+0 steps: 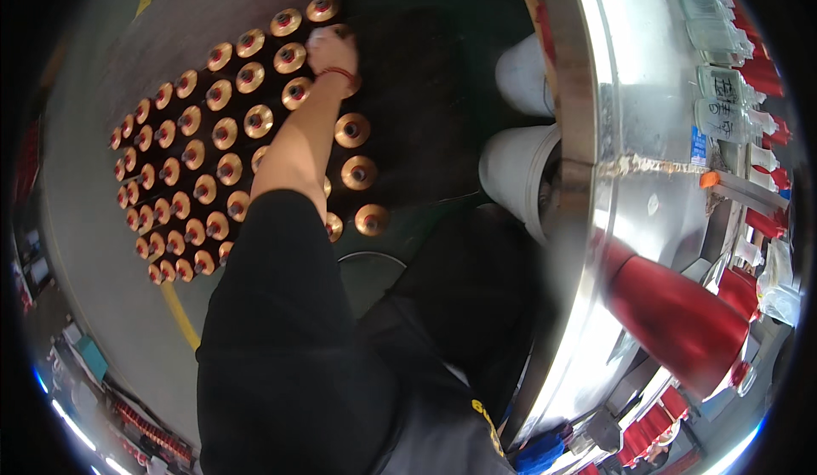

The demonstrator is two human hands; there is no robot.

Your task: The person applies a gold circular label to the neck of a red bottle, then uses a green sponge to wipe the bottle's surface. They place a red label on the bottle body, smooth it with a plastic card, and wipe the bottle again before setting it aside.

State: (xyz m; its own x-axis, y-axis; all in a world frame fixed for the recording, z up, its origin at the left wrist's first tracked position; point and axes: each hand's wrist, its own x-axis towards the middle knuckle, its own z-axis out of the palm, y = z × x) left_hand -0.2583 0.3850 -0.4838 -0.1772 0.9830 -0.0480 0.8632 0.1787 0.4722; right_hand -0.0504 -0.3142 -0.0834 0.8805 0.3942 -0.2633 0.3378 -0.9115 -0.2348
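My left hand (332, 50), with a red cord bracelet at the wrist, reaches out over the far edge of a dark board. Its fingers are blurred and curl beside a small dark part; whether they grip it cannot be told. Around it stand rows of gold-coloured round pieces (290, 58) with red centres and dark stems. My forearm hides some of them. My right hand is out of view. Before me, at the right, a blurred red tapered vessel (676, 322) leans over the shiny metal bench (644, 117), close to the camera.
Two white buckets (520, 162) lie under the bench edge. Along its far side are clear containers (718, 114) with writing, red pieces and an orange-tipped tool (710, 179). A blue cloth or bag (539, 456) sits at the lower right. Yellow floor lines (180, 315) run past the board.
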